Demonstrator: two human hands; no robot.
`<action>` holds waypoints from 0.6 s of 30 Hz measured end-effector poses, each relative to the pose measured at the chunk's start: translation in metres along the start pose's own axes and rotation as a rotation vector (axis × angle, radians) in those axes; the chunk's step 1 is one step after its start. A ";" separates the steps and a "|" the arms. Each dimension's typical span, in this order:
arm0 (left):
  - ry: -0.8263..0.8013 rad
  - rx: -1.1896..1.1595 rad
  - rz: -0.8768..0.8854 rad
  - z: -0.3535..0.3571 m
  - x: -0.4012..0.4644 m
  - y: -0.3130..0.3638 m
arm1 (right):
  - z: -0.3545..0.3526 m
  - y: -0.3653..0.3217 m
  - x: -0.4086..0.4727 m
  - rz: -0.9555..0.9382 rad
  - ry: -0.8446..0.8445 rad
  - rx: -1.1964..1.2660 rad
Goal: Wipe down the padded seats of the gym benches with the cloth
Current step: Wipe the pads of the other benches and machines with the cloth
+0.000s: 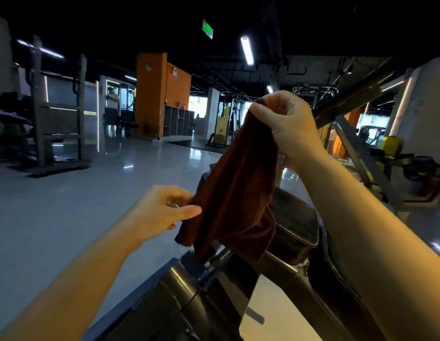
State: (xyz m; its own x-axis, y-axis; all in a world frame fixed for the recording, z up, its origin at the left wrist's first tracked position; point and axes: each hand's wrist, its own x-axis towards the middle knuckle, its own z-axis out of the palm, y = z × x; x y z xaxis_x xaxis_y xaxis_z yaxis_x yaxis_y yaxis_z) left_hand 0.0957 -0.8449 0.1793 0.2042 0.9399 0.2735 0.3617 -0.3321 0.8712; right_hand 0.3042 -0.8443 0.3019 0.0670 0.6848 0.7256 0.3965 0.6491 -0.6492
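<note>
A dark brown cloth (235, 188) hangs in the air in front of me. My right hand (285, 121) grips its top corner, held high. Lower down, my left hand (162, 212) pinches the cloth's left edge between thumb and fingers. Behind and below the cloth sits a black padded bench seat (294, 222) with a textured surface, partly hidden by the cloth and my right forearm. The cloth's bottom hem hangs just over the seat's near edge.
The bench's dark metal frame (197, 291) runs across the bottom. A machine with yellow parts (392, 146) stands at the right. A rack (56, 119) stands at the far left on the glossy grey floor (66, 205). A person stands far back by an orange pillar (151, 94).
</note>
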 end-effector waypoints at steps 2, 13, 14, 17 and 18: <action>-0.053 0.063 0.015 0.001 -0.003 0.007 | -0.017 -0.012 -0.005 -0.010 0.036 0.040; -0.173 -0.055 -0.068 0.011 -0.042 0.026 | -0.093 0.011 -0.079 0.113 -0.023 0.085; -0.199 -0.038 -0.082 0.013 -0.045 0.029 | -0.099 0.016 -0.087 0.116 -0.002 0.066; -0.277 -0.013 -0.109 0.022 -0.056 0.033 | -0.115 0.020 -0.109 0.109 0.018 0.039; -0.292 -0.031 -0.115 0.026 -0.059 0.034 | -0.120 0.018 -0.116 0.110 0.014 0.041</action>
State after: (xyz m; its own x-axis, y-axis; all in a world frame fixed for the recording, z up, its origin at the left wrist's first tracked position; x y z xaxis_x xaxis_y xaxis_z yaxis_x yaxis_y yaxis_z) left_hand 0.1197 -0.9132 0.1818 0.4182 0.9071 0.0479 0.3707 -0.2186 0.9026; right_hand 0.4132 -0.9522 0.2334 0.1209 0.7481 0.6525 0.3488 0.5834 -0.7335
